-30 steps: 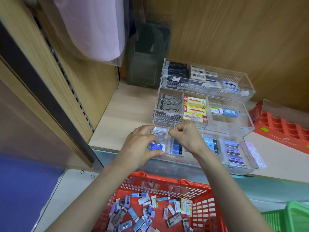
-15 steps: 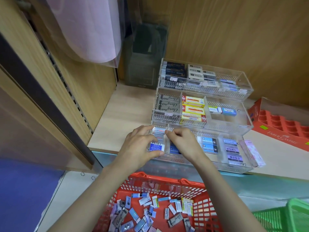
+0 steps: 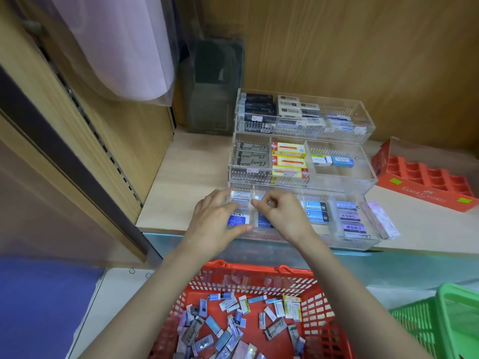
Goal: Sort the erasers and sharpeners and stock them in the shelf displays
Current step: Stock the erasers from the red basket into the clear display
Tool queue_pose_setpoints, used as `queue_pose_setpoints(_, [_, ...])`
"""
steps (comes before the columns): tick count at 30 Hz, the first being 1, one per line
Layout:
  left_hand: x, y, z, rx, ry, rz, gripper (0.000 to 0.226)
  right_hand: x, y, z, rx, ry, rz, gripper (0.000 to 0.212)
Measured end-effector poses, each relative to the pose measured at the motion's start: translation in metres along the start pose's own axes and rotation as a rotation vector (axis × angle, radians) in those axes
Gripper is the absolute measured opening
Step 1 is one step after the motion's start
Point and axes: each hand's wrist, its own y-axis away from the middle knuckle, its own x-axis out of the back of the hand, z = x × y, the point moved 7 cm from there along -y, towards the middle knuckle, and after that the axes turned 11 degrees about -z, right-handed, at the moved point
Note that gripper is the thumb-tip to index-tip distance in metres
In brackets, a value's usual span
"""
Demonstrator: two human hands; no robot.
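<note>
The left hand (image 3: 220, 218), fingers spread, covers the display's (image 3: 350, 242) front-left erasers (image 3: 238, 219). The right hand (image 3: 285, 216) pinches a barely visible divider (image 3: 253, 196). A basket (image 3: 246, 266) sits below.

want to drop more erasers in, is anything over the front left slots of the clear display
Only the hands. The left hand covers the leftmost slot of the clear acrylic tiered display, thumb against a blue eraser; the right hand pinches the clear divider beside it, over the next slot.
</note>
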Motion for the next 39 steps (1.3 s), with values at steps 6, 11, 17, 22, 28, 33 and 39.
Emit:
queue_pose_setpoints(6, [0.005,0.063,0.021,-0.172,0.182,0.203,0.056,0.016,0.095,-0.006,0.269,-0.073,0.118,0.012])
queue_pose_setpoints(11, [-0.086,0.11,-0.003,-0.215,0.312,-0.047,0.043,-0.046,0.137,0.076,0.095,0.0,-0.232,0.005])
queue_pose_setpoints(17, [-0.237,0.139,-0.103,0.164,0.345,-0.449,0.046,-0.159,0.174,0.221,-0.451,-0.055,-0.513,0.018])
queue_pose_setpoints(22, [-0.325,0.164,-0.146,0.322,0.414,-0.587,0.057,-0.228,0.2,0.286,-0.593,-0.105,-0.386,0.02])
queue_pose_setpoints(28, [-0.402,0.183,-0.14,0.232,0.356,-0.777,0.073,-0.289,0.21,0.357,-0.876,-0.218,-0.365,0.084])
queue_pose_setpoints(33, [-0.404,0.177,-0.129,0.189,0.071,-0.591,0.05,-0.302,0.184,0.338,-0.797,-0.486,-0.169,0.073])
queue_pose_setpoints(39, [-0.392,0.155,-0.15,0.532,0.314,-0.364,0.042,-0.288,0.177,0.333,-0.697,-0.785,0.003,0.066])
